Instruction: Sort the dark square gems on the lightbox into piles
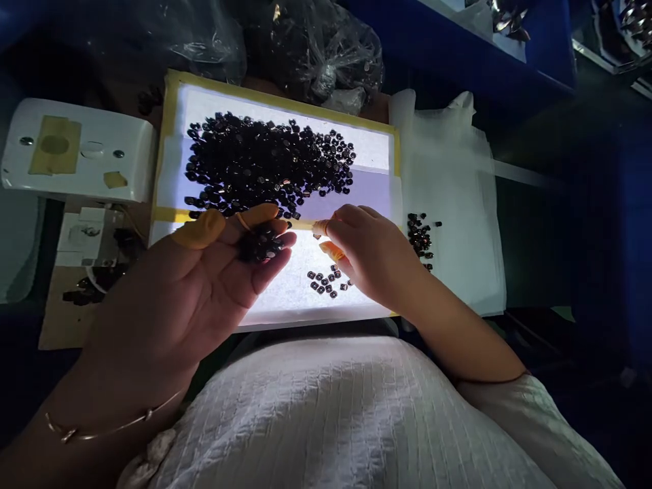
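Observation:
My left hand (204, 285) is palm up with its fingers curled, cupping a heap of small dark shiny pieces (261, 243). Yellow finger cots cover its thumb and at least one finger. My right hand (364, 248), also with yellow cots, pinches one small piece (316, 236) between thumb and forefinger above the light panel (269, 299). Below those fingertips lies a loose group of similar pieces (324, 281), spread in a single layer. Beyond both hands, a large dense pile of dark pieces (255, 159) covers the far part of the glowing panel.
White sheets (453, 183) lie right of the panel, with a small cluster of dark pieces (420, 238) on them. At left is a white switch plate (79, 149) with tape on it. Clear plastic bags (326, 54) stand behind. A blue shelf (458, 41) crosses the upper right.

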### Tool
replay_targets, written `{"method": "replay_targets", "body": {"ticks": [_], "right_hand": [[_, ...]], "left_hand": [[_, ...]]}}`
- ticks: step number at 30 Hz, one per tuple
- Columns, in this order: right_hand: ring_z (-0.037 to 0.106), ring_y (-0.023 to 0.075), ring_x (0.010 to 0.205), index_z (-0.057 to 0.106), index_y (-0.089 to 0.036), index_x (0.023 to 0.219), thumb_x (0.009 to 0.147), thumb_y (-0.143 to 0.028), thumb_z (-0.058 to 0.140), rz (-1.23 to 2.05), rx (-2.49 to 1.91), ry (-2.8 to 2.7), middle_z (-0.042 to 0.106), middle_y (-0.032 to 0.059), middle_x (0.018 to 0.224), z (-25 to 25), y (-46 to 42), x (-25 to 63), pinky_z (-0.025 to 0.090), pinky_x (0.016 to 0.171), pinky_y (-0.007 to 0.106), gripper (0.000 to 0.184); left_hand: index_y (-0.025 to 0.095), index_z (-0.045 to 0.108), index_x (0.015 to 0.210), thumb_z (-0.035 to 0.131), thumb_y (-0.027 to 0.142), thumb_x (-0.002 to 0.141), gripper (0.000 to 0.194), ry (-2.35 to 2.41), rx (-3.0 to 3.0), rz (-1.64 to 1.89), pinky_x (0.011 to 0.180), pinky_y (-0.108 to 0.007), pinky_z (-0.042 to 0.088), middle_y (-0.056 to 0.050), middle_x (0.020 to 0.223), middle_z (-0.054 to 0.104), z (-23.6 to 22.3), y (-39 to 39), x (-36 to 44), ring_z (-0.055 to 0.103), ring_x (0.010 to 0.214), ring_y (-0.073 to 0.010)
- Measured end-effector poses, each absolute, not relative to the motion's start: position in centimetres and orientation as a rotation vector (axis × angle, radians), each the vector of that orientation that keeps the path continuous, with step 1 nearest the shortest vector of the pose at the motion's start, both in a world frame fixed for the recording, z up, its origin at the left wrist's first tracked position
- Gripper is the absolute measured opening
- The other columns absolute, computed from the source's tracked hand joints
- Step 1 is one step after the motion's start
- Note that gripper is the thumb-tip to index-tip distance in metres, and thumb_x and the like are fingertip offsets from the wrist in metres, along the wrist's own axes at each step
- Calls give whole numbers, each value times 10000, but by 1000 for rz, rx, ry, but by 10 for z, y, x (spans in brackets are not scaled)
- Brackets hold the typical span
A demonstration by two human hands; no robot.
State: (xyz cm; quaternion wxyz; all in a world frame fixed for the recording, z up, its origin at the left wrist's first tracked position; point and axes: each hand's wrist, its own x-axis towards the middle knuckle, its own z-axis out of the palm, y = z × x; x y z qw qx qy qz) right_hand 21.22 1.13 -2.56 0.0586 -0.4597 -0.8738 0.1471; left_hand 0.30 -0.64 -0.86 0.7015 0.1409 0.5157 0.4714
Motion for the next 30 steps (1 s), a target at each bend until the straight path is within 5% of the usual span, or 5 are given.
{"method": "replay_targets", "body": {"ticks": [6, 12, 17, 30], "right_hand": [[529, 196, 818, 682, -146, 953, 945, -48, 546, 444, -1439, -2669, 631, 66, 906, -26, 23, 207, 387, 694, 344, 167], [606, 183, 912, 678, -197, 1071, 1036, -226, 564, 704, -1262, -2357, 664, 49, 1022, -6, 14, 209, 494, 796, 334, 122], [627, 181, 942, 683, -203, 1063, 1040, -207, 564, 662, -1191, -2262, 682, 43, 1010, 1, 6, 214, 507, 817, 337, 121], [511, 178, 798, 643, -178, 856, 942, -44, 524, 639, -1248, -2614, 564, 43, 853, -10, -8, 239, 413, 715, 333, 199]], "left_hand": [[255, 754, 698, 619, 307, 992, 327, 1058, 287, 1049, 909, -294, 655, -32, 1057, 796, -19, -11, -1, 739, 1008, -201], [197, 812, 1015, 550, 332, 1030, 295, 961, 312, 953, 935, -279, 635, -87, 1185, 751, -27, -15, 7, 697, 1099, -204], [179, 809, 1058, 511, 330, 1047, 334, 938, 300, 911, 921, -284, 642, -96, 1150, 746, -26, -14, 9, 703, 1076, -206], [215, 794, 819, 514, 283, 1040, 363, 1050, 282, 1076, 873, -269, 656, -56, 999, 803, -15, -7, -4, 742, 967, -182]]}}
